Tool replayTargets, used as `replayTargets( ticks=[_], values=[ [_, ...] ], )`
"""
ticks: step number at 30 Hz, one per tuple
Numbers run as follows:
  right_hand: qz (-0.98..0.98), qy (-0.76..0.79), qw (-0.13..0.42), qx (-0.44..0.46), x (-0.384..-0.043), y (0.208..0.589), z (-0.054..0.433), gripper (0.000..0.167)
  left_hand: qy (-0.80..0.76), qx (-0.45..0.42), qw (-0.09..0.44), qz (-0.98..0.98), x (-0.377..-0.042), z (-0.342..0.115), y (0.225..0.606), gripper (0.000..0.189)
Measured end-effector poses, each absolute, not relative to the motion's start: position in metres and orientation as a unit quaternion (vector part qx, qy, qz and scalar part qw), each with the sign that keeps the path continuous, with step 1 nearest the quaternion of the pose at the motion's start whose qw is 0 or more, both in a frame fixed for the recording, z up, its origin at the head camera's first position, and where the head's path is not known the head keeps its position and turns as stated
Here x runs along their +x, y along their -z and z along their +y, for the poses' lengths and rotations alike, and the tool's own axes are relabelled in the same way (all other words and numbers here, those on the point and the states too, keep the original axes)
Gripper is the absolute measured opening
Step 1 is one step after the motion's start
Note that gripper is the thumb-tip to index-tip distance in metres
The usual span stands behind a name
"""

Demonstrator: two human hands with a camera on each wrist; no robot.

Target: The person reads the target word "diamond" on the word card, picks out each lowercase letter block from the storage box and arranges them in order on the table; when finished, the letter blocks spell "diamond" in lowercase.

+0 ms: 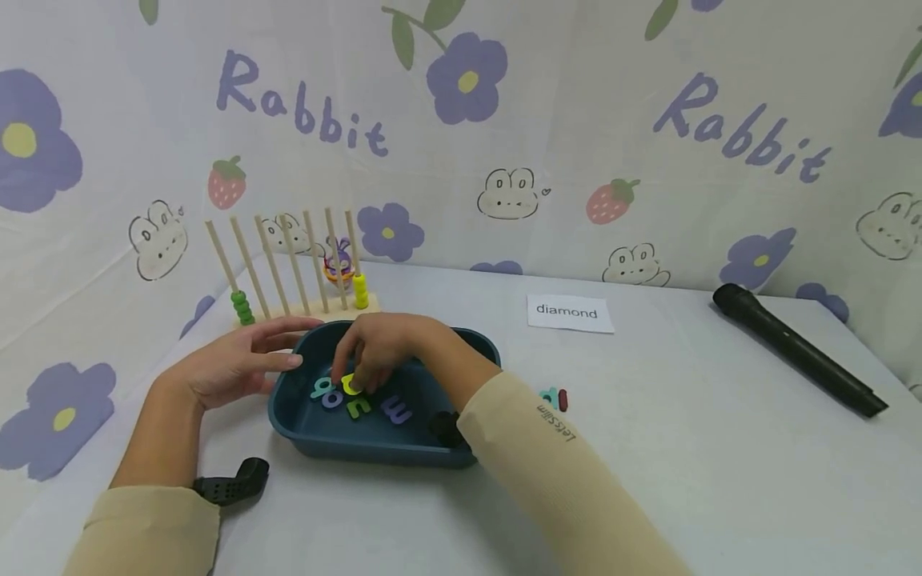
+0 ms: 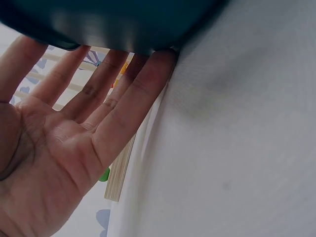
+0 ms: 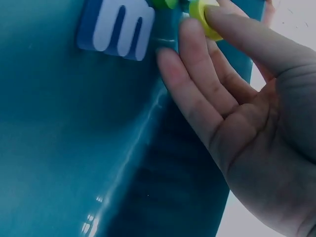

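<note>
My left hand (image 1: 245,364) rests its fairly straight fingers against the outside of a dark blue plastic tray (image 1: 367,454). My right hand (image 1: 382,340) reaches into the tray and pinches a yellow foam letter (image 3: 198,11) between thumb and fingers; which letter it is, I cannot tell. Around those fingertips lie a teal letter (image 1: 322,387), a lilac ring-shaped letter (image 1: 332,399), a green letter (image 1: 358,410) and a lilac m-shaped letter (image 1: 395,410). The right forearm hides part of the tray's right side.
Behind the tray stands a wooden peg rack (image 1: 317,310) with green and yellow beads. A card (image 1: 570,313) reading "diamond" lies further back. Right of the tray are a teal letter (image 1: 550,398) and a dark red piece (image 1: 563,400). A black microphone (image 1: 799,352) lies far right.
</note>
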State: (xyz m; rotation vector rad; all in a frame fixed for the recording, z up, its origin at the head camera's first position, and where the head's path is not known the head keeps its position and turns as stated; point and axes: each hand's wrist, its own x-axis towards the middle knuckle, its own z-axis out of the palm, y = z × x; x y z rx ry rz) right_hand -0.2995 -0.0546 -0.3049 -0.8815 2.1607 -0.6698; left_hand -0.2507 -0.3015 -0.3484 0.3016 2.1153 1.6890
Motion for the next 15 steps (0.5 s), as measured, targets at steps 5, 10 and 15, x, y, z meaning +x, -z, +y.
replayTargets(
  ticks=[5,10,15],
  values=[
    [0.81,0.31,0.378,-0.325,-0.303,0.3,-0.048,0.022,-0.601,0.109,0.205,0.765,-0.249,-0.302,0.349,0.063],
    [0.801,0.349,0.372,-0.313,-0.303,0.294,-0.042,0.03,-0.602,0.107,0.198,0.766,-0.25,-0.301,0.35,0.063],
    [0.791,0.394,0.346,-0.316,-0.304,0.29,-0.031,0.031,-0.601,0.105,0.2,0.767,-0.25,-0.301,0.35,0.063]
  ],
)
